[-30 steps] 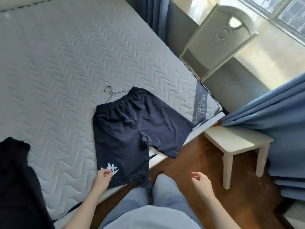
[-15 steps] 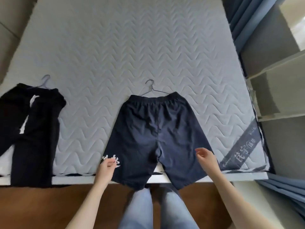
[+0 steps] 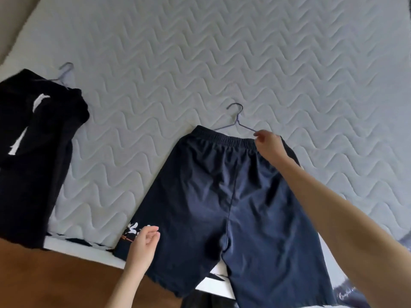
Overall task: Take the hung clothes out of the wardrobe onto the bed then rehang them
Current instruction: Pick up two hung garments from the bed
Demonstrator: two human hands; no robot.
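Navy shorts (image 3: 211, 196) with a white print on the left leg lie flat on the grey quilted mattress (image 3: 200, 63), legs hanging over the near edge. A thin wire hanger (image 3: 236, 117) sticks out of the waistband. My right hand (image 3: 268, 143) reaches across the shorts, its thumb and forefinger pinched where the hanger's right arm meets the waistband. My left hand (image 3: 142, 247) hovers over the printed left leg hem with fingers curled and apart, holding nothing.
A black garment (image 3: 33, 152) with white stripes lies at the left of the mattress on its own pale hanger (image 3: 65, 71). Brown wooden floor (image 3: 55, 281) runs along the near bed edge. A printed label strip shows at the lower right corner.
My right hand has moved from the right leg up to the waistband by the hanger. My left hand has let go of the printed hem. The view has come closer to the bed.
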